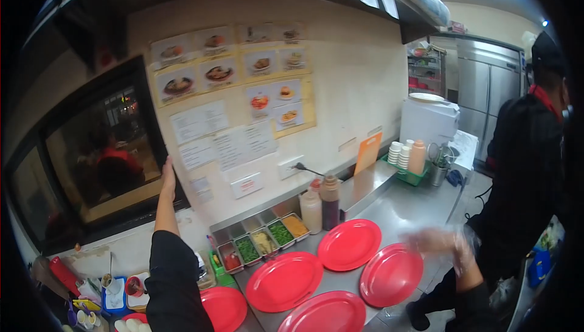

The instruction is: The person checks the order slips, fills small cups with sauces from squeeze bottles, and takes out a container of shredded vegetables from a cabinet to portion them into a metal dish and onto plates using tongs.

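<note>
My left hand is raised at the black window frame, fingers stretched out, holding nothing. My right hand, in a clear plastic glove, is blurred by motion above the right edge of a red oval plate; its fingers are smeared. Other red oval plates lie nearby: one at the back, one in the middle, one at the front and one beside my left sleeve.
Behind the plates are a topping tray and squeeze bottles. A green basket with cups and an orange board stand farther back. A person in black stands at the right. Containers fill the lower left.
</note>
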Available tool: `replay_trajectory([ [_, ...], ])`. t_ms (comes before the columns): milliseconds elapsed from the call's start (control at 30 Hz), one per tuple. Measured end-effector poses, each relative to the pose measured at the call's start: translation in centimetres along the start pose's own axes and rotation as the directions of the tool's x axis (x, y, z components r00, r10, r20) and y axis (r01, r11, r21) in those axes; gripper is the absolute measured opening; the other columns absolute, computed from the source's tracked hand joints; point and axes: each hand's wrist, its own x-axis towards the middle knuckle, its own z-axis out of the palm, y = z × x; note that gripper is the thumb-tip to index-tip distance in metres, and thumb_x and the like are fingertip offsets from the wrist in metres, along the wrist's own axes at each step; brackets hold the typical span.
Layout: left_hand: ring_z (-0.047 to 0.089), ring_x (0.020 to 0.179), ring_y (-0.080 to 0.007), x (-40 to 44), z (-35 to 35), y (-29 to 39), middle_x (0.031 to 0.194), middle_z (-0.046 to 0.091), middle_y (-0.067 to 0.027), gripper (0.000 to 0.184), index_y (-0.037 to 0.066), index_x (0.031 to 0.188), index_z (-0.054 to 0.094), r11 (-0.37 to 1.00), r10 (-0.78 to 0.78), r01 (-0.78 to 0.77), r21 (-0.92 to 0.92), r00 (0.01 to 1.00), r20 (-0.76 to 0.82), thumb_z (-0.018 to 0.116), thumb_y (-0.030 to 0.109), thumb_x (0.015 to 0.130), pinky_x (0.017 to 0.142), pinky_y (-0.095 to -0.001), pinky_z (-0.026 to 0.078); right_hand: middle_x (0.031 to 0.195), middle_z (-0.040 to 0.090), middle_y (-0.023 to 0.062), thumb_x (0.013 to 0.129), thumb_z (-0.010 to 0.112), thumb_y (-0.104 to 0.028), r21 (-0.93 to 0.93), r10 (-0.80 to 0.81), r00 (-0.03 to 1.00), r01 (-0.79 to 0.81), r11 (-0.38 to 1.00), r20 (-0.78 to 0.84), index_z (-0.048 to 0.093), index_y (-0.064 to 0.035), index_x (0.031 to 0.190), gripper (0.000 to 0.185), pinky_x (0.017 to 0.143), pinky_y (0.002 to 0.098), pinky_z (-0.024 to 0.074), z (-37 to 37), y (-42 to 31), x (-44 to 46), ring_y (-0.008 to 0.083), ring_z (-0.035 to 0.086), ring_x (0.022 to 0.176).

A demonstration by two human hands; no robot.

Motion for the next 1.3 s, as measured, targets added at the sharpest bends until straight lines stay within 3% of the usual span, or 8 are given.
replay_trajectory([
  [67,0.021,0.138,-0.0353,-0.8,2.1,2.4,0.153,0.020,-0.0109,0.090,0.018,0.147,0.024,0.993,-0.024,0.032,0.115,0.997,-0.068,0.048,0.071,0.079,0.104,-0.0640,0.020,0.124,0.058,0.0155,0.094,0.044,-0.013,-0.572,-0.172,0.967,0.035,0.820,-0.187,0.042,-0.0030,0.137,0.044,0.091,0.0316,0.0467,-6.6,-6.9,4.3,0.0217,0.060,0.105],
  [133,0.037,0.131,-0.0334,-6.5,6.0,7.4,0.144,0.035,-0.0201,0.086,0.005,0.143,0.032,0.951,-0.010,0.139,0.278,0.907,-0.421,0.053,0.061,0.082,0.106,-0.0406,0.030,0.127,0.056,0.0139,0.091,0.053,-0.044,0.335,-0.180,0.866,0.361,0.870,-0.467,0.038,-0.0097,0.141,0.063,0.093,0.0340,0.0443,-9.8,-11.2,6.4,0.0229,0.057,0.111],
  [200,0.045,0.123,-0.0302,-13.6,8.9,13.8,0.138,0.041,-0.0172,0.071,0.007,0.140,0.036,0.976,-0.029,0.106,0.189,0.929,-0.369,0.058,0.048,0.086,0.097,-0.0417,0.041,0.136,0.046,0.0185,0.088,0.047,-0.062,0.149,-0.346,0.796,0.471,0.870,-0.496,0.021,-0.0150,0.148,0.081,0.096,0.0397,0.0417,-17.5,-12.1,11.6,0.0286,0.049,0.121],
  [533,0.063,0.088,-0.0256,-43.9,18.7,35.8,0.100,0.064,-0.0133,0.045,0.005,0.117,0.058,0.421,0.041,-0.476,0.772,0.861,0.508,0.073,0.024,0.079,0.080,-0.0347,0.050,0.151,-0.005,0.0280,0.088,0.048,-0.058,0.474,-0.437,0.429,0.881,0.006,-0.791,0.000,-0.0137,0.149,0.089,0.109,0.0607,0.0188,-37.1,-26.8,25.4,0.0421,0.002,0.141],
  [700,0.063,0.086,-0.0259,-50.9,22.0,37.8,0.096,0.064,-0.0108,0.049,0.008,0.116,0.061,0.361,0.009,-0.615,0.701,0.754,0.657,0.077,0.026,0.074,0.077,-0.0333,0.050,0.152,0.009,0.0207,0.095,0.041,-0.046,0.454,-0.407,0.369,0.881,-0.133,-0.836,0.019,-0.0028,0.143,0.069,0.114,0.0543,0.0148,-37.9,-29.0,24.8,0.0271,0.008,0.143],
  [900,0.064,0.094,-0.0269,-53.2,22.3,34.6,0.105,0.066,-0.0109,0.047,0.004,0.114,0.061,0.540,0.204,-0.648,0.538,0.720,0.663,0.077,0.022,0.074,0.080,-0.0342,0.052,0.103,0.065,0.0111,0.091,0.057,-0.018,-0.011,-0.390,-0.219,0.883,-0.470,-0.894,0.063,-0.0013,0.100,0.021,0.095,0.0394,0.0414,-38.8,-21.3,27.8,0.0255,0.058,0.102],
  [1200,0.032,0.135,-0.0286,-46.9,21.9,27.0,0.145,0.032,-0.0183,0.088,0.004,0.145,0.023,0.897,0.442,-0.438,0.061,0.890,-0.109,0.073,0.008,0.072,0.109,-0.0428,0.029,0.142,0.036,0.0154,0.090,0.048,-0.039,0.076,-0.653,0.341,0.914,0.399,-0.676,0.035,0.0076,0.137,0.067,0.109,0.0443,0.0265,0.3,-10.4,15.5,0.0283,0.026,0.137],
  [1300,0.033,0.135,-0.0293,-45.1,20.4,22.7,0.142,0.036,-0.0194,0.083,0.004,0.146,0.018,0.929,0.291,-0.321,-0.183,0.941,-0.172,0.068,0.006,0.079,0.110,-0.0416,0.027,0.140,0.037,0.0156,0.089,0.052,-0.030,0.560,-0.578,0.609,0.775,0.291,-0.543,0.040,0.0076,0.134,0.060,0.110,0.0444,0.0274,10.8,-9.1,13.5,0.0287,0.031,0.134],
])
